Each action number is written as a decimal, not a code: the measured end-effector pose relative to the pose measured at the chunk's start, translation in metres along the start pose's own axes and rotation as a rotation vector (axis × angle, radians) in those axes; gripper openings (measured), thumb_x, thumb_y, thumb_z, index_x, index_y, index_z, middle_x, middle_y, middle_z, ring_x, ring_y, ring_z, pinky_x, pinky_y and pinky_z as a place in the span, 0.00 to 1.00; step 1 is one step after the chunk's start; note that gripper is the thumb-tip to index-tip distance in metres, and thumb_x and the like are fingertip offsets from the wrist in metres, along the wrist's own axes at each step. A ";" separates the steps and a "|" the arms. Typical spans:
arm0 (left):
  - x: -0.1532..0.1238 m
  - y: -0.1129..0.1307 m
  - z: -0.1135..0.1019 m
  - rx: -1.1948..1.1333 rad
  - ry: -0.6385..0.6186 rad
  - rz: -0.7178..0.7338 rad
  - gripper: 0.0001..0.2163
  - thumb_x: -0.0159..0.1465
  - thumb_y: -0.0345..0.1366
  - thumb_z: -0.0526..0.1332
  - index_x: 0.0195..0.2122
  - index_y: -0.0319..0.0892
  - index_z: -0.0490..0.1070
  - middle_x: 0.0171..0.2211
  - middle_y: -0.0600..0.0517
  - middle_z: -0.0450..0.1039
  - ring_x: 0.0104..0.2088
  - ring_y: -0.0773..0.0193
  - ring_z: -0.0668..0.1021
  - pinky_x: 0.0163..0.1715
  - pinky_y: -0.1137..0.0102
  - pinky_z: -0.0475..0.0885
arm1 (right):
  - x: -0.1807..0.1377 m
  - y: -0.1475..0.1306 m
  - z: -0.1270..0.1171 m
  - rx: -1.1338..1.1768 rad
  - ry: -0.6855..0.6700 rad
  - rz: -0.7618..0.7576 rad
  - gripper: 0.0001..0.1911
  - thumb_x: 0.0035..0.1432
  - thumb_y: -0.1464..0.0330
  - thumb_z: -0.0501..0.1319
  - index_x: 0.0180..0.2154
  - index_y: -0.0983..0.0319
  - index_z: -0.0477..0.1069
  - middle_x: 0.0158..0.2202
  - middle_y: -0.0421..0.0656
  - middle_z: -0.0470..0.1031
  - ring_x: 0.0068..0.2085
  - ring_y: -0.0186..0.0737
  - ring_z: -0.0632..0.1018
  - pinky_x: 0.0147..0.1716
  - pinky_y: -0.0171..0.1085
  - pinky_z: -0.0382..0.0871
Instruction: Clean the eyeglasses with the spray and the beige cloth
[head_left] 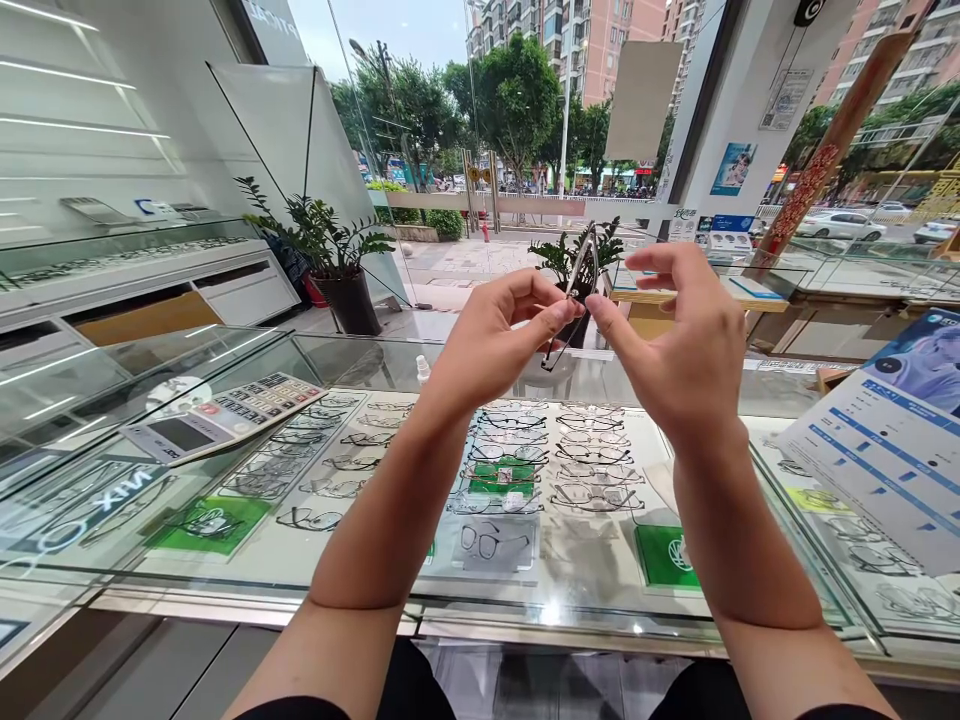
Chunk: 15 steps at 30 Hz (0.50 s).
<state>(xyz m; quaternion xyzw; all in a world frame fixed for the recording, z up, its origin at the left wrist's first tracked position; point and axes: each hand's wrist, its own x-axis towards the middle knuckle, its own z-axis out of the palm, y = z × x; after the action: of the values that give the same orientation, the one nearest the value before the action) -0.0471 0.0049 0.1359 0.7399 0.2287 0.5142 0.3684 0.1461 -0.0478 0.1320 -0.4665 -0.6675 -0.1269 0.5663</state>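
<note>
Glasses (584,262) held up mid-air over table (352,360). Left hand (491,345) fingers pinch them; right hand (694,350) thumb and index pinch too, other fingers splayed, probably to keep off the lenses.

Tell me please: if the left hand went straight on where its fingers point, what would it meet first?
The left hand points right, so first the glasses it pinches, then probably the right hand close behind; depth is unclear.

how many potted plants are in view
2. One potted plant stands at left beyond the counter; the second plant is mid-frame, partly hidden behind the left hand, right hand and the glasses they hold. Others may be hidden.
</note>
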 end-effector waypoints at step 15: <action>-0.001 -0.002 0.003 0.002 0.036 -0.008 0.21 0.66 0.56 0.76 0.38 0.44 0.73 0.41 0.47 0.82 0.45 0.60 0.85 0.38 0.69 0.84 | 0.002 0.007 0.002 -0.241 -0.113 -0.096 0.25 0.65 0.77 0.57 0.62 0.57 0.71 0.62 0.56 0.78 0.64 0.64 0.76 0.64 0.63 0.70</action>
<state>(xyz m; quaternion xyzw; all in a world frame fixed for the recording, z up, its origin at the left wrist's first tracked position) -0.0441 0.0047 0.1330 0.7300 0.2385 0.5259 0.3656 0.1503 -0.0414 0.1308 -0.5050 -0.6998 -0.2065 0.4611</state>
